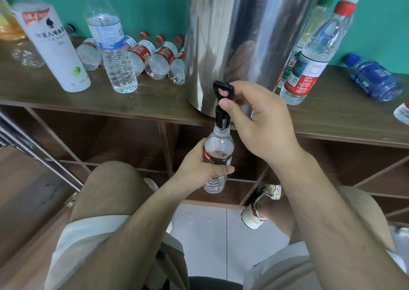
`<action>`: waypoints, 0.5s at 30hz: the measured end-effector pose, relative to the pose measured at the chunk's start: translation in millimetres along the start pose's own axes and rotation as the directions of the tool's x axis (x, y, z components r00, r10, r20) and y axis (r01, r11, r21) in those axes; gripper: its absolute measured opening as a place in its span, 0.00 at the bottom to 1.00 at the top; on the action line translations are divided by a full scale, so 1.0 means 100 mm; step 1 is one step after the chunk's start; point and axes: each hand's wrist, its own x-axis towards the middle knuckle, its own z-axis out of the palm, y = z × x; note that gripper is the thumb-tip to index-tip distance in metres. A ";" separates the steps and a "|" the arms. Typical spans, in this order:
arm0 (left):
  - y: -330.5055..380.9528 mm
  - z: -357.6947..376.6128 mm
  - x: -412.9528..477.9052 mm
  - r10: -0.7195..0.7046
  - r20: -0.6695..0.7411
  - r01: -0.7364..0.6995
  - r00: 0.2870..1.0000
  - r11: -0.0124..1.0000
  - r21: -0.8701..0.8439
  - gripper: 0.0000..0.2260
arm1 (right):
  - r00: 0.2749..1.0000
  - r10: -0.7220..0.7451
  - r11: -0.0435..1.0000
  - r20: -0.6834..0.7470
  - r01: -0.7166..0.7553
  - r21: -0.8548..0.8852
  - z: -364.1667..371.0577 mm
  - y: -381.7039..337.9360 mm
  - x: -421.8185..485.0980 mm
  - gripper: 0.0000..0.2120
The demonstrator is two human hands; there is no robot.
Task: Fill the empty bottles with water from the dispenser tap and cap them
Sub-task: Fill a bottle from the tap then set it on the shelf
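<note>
cannot see the top of the dispenser [243,35], cropped by the upper edge. cannot make out the mouth of the held bottle [219,143], tucked under the tap [221,118], nor read its label, half wrapped by the left hand [197,165]. only a sliver of a clear bottle [403,112], cut by the right edge.

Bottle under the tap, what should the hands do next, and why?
Probably press the lever to run water: the right hand pinches it, and the left hand holds the uncapped bottle with its mouth at the spout.
</note>
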 end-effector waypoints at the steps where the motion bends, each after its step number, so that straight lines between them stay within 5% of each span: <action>1: 0.00 0.00 0.00 0.003 -0.004 -0.003 1.000 1.000 0.005 0.32 | 0.999 -0.030 0.999 -0.017 0.029 -0.025 0.01 0.02 -0.01 0.07; 15: 0.03 -0.01 -0.02 -0.003 -0.001 0.003 1.000 0.999 0.046 0.31 | 0.931 -0.360 0.916 -0.055 0.342 -0.208 0.01 0.11 -0.05 0.11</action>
